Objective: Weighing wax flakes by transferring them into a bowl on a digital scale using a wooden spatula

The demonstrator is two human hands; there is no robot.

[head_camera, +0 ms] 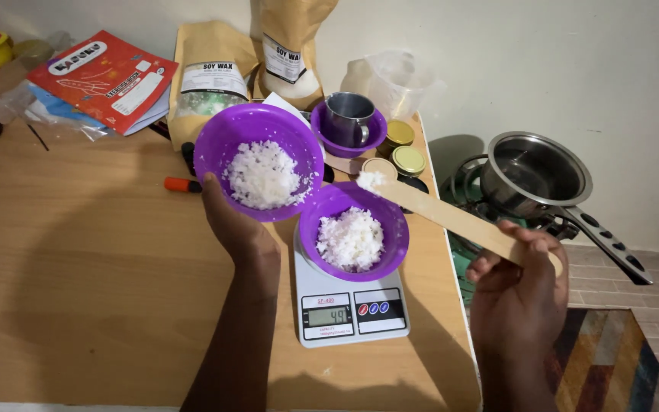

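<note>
- On the digital scale [348,309], the small purple bowl [322,221] is partly filled with white flakes [351,238].
- At nine o'clock, your left hand [232,221] cups the large purple bowl [215,145].
- At three o'clock, your right hand [519,275] clasps the wooden stick [451,216], flakes on its tip.

Both forearms are showing bare, with no sleeves reaching them. The left hand [232,221] and right hand [519,267] are wearing no gloves, rings or watches.

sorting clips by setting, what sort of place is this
Probably a home craft corner, set up for candle making. A white digital kitchen scale sits on a light wooden table, brown paper bags of wax flakes lean on the wall, and a steel saucepan rests on a small stove.
</note>
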